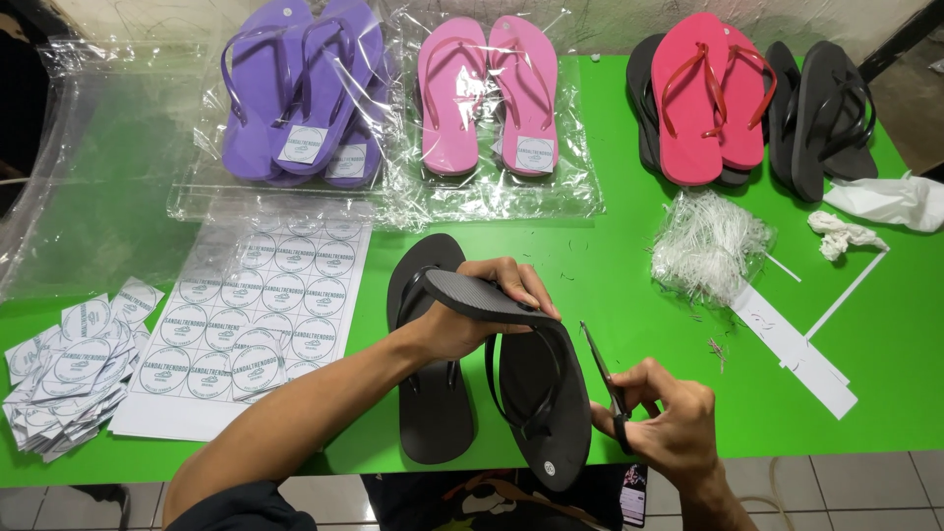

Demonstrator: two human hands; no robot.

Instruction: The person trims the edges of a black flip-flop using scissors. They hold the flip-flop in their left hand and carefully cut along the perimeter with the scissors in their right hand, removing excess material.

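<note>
Green tabletop (610, 285) under us: our left hand (472, 310) clamps a black flip-flop (536, 383), our right hand (669, 423) grips scissors (605, 379) just beside it; a slip could nick the strap.

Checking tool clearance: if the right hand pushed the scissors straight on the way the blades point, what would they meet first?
Likely the black flip-flop that the left hand holds; the right hand's scissors point up-left beside its edge. Depth unclear.
</note>
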